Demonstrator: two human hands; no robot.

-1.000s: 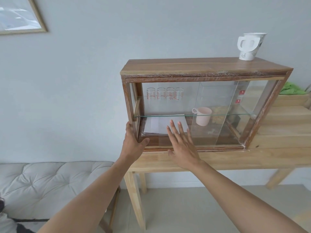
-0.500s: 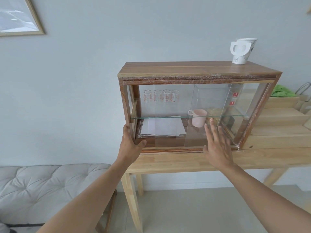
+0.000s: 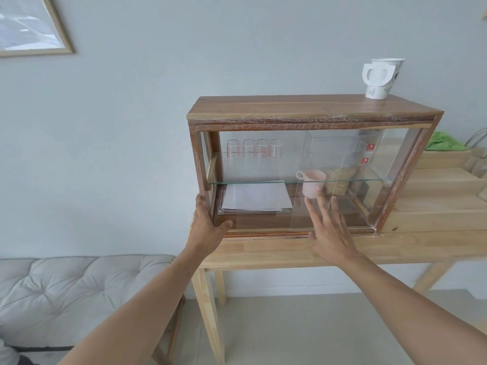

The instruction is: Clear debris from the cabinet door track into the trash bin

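A wooden cabinet (image 3: 311, 109) with sliding glass doors stands on a light wooden table (image 3: 290, 250). My left hand (image 3: 207, 226) grips the cabinet's lower left corner post, thumb lying along the door track (image 3: 266, 233). My right hand (image 3: 329, 227) lies flat with fingers spread against the sliding glass door (image 3: 340, 180), which covers the right half; the left half stands uncovered. I cannot make out any debris in the track. No trash bin is in view.
Inside the cabinet are several clear glasses (image 3: 254, 151), a pink cup (image 3: 313, 181) and white papers (image 3: 257, 198). A paper cup (image 3: 380, 77) stands on top. A grey cushioned bench (image 3: 73, 288) sits at lower left, stepped wooden shelves (image 3: 445, 185) at right.
My right hand slid the glass door from the left side to the right, uncovering the left half of the cabinet. My left hand stayed on the corner post.
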